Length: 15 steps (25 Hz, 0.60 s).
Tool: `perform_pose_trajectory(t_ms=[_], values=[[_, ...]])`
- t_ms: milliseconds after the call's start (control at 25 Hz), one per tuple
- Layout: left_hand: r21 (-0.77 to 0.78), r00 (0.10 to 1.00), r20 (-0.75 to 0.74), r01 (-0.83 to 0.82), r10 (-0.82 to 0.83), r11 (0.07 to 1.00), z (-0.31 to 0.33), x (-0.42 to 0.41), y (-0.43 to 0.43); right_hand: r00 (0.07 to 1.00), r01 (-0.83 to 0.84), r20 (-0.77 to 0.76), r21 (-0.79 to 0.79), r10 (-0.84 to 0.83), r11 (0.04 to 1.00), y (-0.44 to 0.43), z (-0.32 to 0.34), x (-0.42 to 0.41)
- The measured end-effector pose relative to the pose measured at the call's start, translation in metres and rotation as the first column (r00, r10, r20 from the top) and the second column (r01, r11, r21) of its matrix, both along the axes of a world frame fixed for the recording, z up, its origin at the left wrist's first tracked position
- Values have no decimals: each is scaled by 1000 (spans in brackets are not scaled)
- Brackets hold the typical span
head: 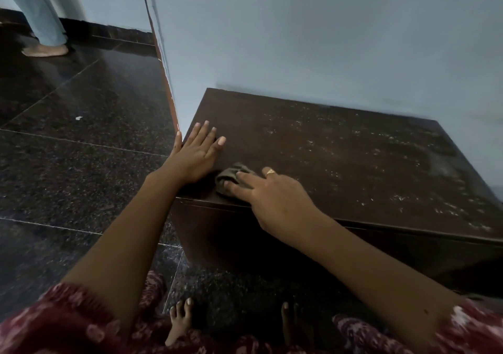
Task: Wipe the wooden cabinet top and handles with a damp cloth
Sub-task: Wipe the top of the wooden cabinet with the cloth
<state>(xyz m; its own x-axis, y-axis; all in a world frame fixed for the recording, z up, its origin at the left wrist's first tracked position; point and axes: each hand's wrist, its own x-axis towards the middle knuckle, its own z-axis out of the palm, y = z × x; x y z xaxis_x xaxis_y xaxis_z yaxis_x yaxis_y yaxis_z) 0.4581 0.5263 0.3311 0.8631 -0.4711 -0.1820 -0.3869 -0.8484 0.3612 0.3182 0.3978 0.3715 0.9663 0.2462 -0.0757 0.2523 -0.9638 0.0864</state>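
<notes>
Our left hand [197,153] lies flat on the surface, palm down and fingers spread straight. It sits at the near left corner and grips nothing, and its thumb reaches the left edge. Our right hand [275,198] is just beside it and apart from it, pressing two outstretched fingers [239,183] onto a small crumpled grey-brown cloth [231,172]. We cannot tell whether the thumb is tucked under the cloth. A gold ring [270,172] shows on a bent finger of this hand.

The cloth rests on top of the dark brown wooden cabinet [340,163], close to its front edge and between our two hands. To the right of the hands, much of the surface is dotted with pale dusty specks [394,198]. The cabinet's dark front face [245,239] drops away below the right wrist.

The cabinet stands against a pale blue wall [326,40], on a dark speckled polished stone floor [81,176]. A small white scrap [79,118] lies on the floor to the left. Near the bottom we see our bare feet [179,318] and a dark red patterned garment [68,323]. At the far upper left stands another person's pale trouser leg [40,7] over a bare foot [45,50].
</notes>
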Motion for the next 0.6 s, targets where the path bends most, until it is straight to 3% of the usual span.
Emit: perform_pose_trajectory(t_ms=[80, 160, 240, 400, 600], values=[[-17, 1000, -11, 22, -23, 1000, 0, -4, -5, 999, -43, -32, -2, 43, 999, -9, -2, -14], [-17, 999, -7, 53, -53, 998, 0, -6, -8, 995, -93, 37, -31, 94, 995, -22, -3, -18], [9, 996, 29, 80, -80, 997, -3, -6, -8, 992, -54, 113, -75, 63, 996, -32, -8, -17], [32, 992, 91, 87, -89, 996, -6, -3, -8, 999, 37, 37, -18, -36, 999, -37, -6, 7], [78, 991, 100, 76, -84, 994, -8, -8, -12, 986, 140, 87, 11, -140, 990, -47, -5, 67]])
